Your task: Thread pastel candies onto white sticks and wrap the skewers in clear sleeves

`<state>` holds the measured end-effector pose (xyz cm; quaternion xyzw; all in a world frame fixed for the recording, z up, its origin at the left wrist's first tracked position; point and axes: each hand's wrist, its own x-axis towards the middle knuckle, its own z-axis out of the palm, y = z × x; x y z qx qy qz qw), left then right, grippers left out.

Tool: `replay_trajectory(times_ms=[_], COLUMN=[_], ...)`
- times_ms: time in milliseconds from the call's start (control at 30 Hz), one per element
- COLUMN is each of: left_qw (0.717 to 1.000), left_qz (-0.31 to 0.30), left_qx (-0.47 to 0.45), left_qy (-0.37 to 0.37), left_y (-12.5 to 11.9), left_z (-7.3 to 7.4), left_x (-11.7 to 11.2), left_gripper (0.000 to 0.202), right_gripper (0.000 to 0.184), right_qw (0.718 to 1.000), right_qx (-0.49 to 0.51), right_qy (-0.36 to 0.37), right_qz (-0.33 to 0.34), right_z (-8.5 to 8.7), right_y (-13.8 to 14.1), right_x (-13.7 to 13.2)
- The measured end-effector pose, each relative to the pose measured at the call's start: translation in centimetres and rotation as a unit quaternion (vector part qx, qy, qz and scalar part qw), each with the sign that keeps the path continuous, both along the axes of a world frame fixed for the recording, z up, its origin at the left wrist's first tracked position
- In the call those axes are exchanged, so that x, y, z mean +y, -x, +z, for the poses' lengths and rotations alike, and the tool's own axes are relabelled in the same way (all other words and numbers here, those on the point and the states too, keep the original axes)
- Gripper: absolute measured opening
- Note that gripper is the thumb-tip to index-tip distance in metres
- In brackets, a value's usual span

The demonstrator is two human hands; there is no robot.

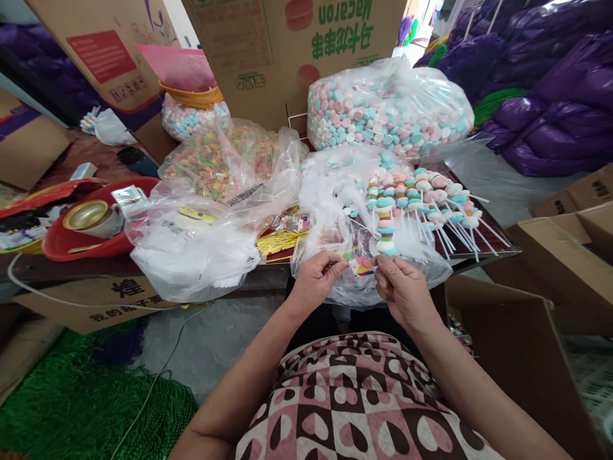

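A small printed card (363,266), white with pink, yellow and blue, spans the gap between my two hands above the table's front edge. My left hand (317,278) pinches its left side, where a small green bit shows at the fingertips. On the card's other side, my right hand (403,287) has thumb and fingers pressed together. Directly above the right fingertips is a marshmallow skewer (385,223) in blue, pink, white and green; whether those fingers also touch its stick I cannot tell. More marshmallow skewers (443,201) lie beside it on clear plastic, white sticks toward me.
Behind stand a large bag of marshmallows (387,112) and a bag of gummies (225,156). Left are a white plastic bag (196,249), gold twist ties (280,239) and a red basin (64,239). Open cardboard boxes (512,345) stand right; green strands (90,396) cover the floor left.
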<state>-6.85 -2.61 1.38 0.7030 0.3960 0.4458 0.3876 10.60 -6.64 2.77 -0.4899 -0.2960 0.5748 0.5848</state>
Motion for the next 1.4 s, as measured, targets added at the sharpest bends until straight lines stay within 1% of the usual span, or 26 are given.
replay_trajectory(times_ms=[100, 233, 433, 567, 667, 733, 867, 967, 1033, 1100, 1167, 1233, 1333, 1400], left_qw=[0.999, 0.996, 0.989, 0.984, 0.977, 0.974, 0.973, 0.963, 0.954, 0.949, 0.951, 0.961, 0.981, 0.991], left_qz=[0.008, -0.006, -0.010, -0.015, -0.012, -0.016, -0.031, -0.043, -0.052, -0.062, -0.064, -0.055, -0.032, -0.018], left_qx=[-0.004, 0.011, 0.014, 0.022, 0.027, 0.028, 0.052, 0.087, 0.100, 0.093, 0.072, 0.043, -0.008, -0.048], left_qy=[-0.034, -0.084, -0.143, -0.175, -0.213, -0.226, -0.221, -0.250, -0.279, -0.296, -0.294, -0.266, -0.190, -0.126], left_y=[0.2, 0.4, 0.4, 0.3, 0.4, 0.5, 0.8, 0.8, 0.7, 0.6, 0.4, 0.3, 0.5, 0.9], left_z=[0.2, 0.4, 0.0, -0.3, -0.4, -0.4, -0.1, 0.3, 0.6, 0.8, 0.6, 0.2, -0.5, -0.7], left_x=[0.2, 0.5, 0.8, 0.9, 0.9, 1.0, 0.9, 0.7, 0.5, 0.3, 0.1, 0.2, 0.6, 1.1], left_gripper=[0.028, 0.027, 0.027, 0.023, 0.018, 0.016, 0.021, 0.023, 0.022, 0.020, 0.016, 0.013, 0.015, 0.017], right_gripper=[0.040, 0.041, 0.044, 0.042, 0.040, 0.041, 0.044, 0.047, 0.048, 0.048, 0.046, 0.045, 0.041, 0.036], right_qw=[1.000, 0.999, 0.994, 0.993, 0.992, 0.992, 0.988, 0.982, 0.983, 0.986, 0.990, 0.993, 0.995, 0.996], right_qx=[0.004, 0.023, 0.056, 0.048, 0.027, 0.014, 0.004, -0.003, -0.001, -0.001, -0.005, -0.009, -0.012, -0.024], right_qy=[0.010, 0.032, 0.060, 0.071, 0.078, 0.085, 0.096, 0.105, 0.104, 0.098, 0.091, 0.084, 0.076, 0.062], right_qz=[0.009, 0.038, 0.076, 0.079, 0.091, 0.096, 0.122, 0.154, 0.154, 0.132, 0.105, 0.082, 0.066, 0.063], right_z=[0.2, 0.3, 0.0, 0.0, 0.0, -0.2, -0.8, -1.1, -1.3, -1.3, -1.2, -1.0, -0.5, -0.1], right_y=[0.0, -0.2, -0.7, -0.8, -1.0, -1.1, -1.4, -1.1, -0.5, 0.2, 0.9, 1.3, 1.2, 0.5], right_x=[0.0, 0.0, 0.0, 0.0, 0.0, 0.1, 0.2, 0.0, -0.1, -0.3, -0.3, -0.3, -0.2, -0.4])
